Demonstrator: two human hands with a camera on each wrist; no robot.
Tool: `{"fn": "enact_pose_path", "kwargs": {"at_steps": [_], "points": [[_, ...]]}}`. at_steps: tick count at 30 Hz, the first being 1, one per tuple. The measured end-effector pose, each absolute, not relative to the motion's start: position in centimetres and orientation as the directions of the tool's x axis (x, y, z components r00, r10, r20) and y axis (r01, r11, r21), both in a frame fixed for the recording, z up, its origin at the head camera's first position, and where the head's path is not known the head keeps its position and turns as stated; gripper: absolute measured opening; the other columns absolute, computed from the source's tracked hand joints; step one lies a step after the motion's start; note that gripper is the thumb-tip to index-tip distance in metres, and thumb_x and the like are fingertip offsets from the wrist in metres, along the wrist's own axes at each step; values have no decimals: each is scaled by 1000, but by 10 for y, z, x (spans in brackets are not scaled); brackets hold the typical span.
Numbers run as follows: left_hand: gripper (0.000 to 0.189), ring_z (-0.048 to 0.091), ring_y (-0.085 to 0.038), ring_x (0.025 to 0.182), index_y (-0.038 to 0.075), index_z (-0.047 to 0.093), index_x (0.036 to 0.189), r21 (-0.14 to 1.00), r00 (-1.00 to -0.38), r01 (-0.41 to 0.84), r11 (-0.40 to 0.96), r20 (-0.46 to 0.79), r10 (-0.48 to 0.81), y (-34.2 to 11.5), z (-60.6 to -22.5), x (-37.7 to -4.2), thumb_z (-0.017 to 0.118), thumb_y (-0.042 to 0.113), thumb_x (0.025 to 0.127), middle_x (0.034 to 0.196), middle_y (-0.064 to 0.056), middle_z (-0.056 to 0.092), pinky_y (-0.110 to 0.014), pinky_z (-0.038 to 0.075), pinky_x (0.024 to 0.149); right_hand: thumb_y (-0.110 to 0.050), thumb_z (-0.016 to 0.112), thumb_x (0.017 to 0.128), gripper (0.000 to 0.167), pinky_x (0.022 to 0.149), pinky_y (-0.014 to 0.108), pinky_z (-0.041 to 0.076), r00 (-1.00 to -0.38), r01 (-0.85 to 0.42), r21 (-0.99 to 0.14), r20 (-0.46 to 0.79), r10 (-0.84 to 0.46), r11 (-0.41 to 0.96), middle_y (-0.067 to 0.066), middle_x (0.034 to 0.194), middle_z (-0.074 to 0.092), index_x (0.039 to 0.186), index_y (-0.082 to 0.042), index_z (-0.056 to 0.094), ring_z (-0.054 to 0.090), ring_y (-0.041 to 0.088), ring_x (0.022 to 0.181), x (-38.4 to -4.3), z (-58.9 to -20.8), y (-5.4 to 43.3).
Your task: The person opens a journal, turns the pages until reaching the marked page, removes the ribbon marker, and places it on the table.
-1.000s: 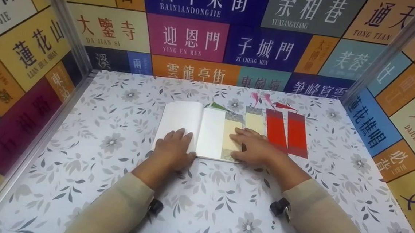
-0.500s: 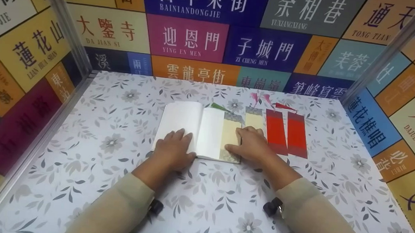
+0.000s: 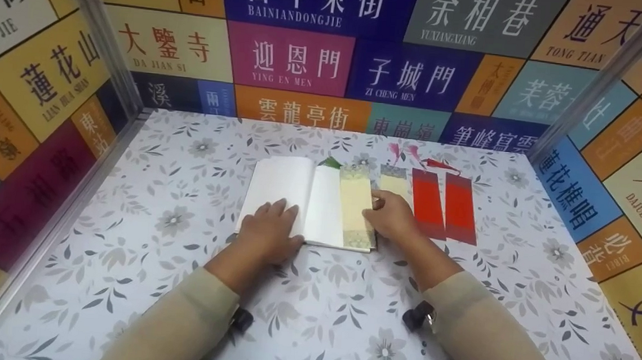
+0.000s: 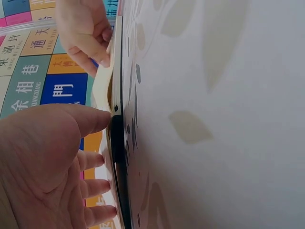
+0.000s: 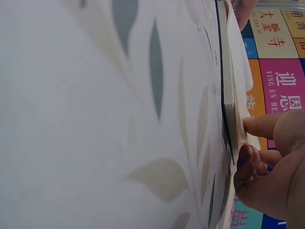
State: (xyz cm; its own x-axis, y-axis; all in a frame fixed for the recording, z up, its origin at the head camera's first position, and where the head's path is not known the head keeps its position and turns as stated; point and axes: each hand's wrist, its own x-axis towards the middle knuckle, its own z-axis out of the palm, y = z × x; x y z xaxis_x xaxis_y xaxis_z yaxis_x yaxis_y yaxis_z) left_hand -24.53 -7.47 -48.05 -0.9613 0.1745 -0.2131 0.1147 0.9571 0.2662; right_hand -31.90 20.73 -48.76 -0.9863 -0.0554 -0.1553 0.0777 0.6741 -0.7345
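Note:
An open book with blank pages (image 3: 280, 180) lies on the table. My left hand (image 3: 268, 230) rests flat on its left page, fingers spread and thumb near the spine; the left wrist view shows that hand (image 4: 47, 157) at the book's near edge. Over the right page lies a cream bookmark (image 3: 356, 196) with grey patterned ends and a green tassel (image 3: 330, 162) above it. Thumb and fingers of my right hand (image 3: 393, 214) pinch its right edge. In the right wrist view, the right hand (image 5: 274, 164) is at the edge of the book (image 5: 229, 81).
Right of the book lie another cream bookmark (image 3: 393, 182), partly behind my right hand, and two red bookmarks (image 3: 428, 201). Pink tassels (image 3: 404, 151) and a red tassel (image 3: 439, 164) lie beyond them. Printed sign panels (image 3: 301, 60) enclose the floral table (image 3: 167, 282).
My right hand went from lying spread over the bookmark to pinching its right edge. The bookmark and its green tassel shifted slightly left and away. My left hand stayed put.

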Motion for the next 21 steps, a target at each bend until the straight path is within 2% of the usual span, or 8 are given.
{"fn": "enact_pose_path", "kwargs": {"at_steps": [5, 9, 17, 21], "points": [[76, 22, -38, 167, 21, 32, 170, 268, -961, 115, 956, -214, 175, -75, -480, -245, 56, 53, 106, 180, -9, 24, -66, 27, 132, -19, 66, 104, 45, 76, 24, 60, -976, 198, -820, -216, 29, 537, 16, 129, 68, 148, -9, 65, 66, 25, 100, -323, -485, 217], [75, 22, -38, 167, 21, 32, 170, 279, -962, 108, 954, -213, 171, -75, -481, -245, 56, 52, 106, 180, -9, 24, -66, 26, 132, -21, 66, 104, 45, 78, 25, 64, -953, 293, -843, -294, 69, 452, 13, 131, 66, 149, -14, 65, 69, 23, 94, -325, -481, 225], [74, 26, -39, 166, 20, 34, 169, 265, -967, 129, 956, -182, 181, -75, -482, -244, 56, 51, 106, 178, -10, 28, -67, 32, 129, -25, 67, 105, 49, 90, 30, 63, -910, 413, -859, -405, 93, 302, 7, 136, 65, 153, -24, 61, 65, 24, 105, -330, -466, 250], [75, 25, -38, 166, 21, 33, 169, 270, -966, 120, 955, -190, 176, -75, -481, -244, 56, 52, 105, 179, -9, 27, -67, 29, 131, -24, 67, 105, 49, 91, 28, 61, -905, 424, -877, -410, 108, 226, 4, 135, 65, 154, -24, 60, 65, 22, 106, -335, -457, 270]]}}
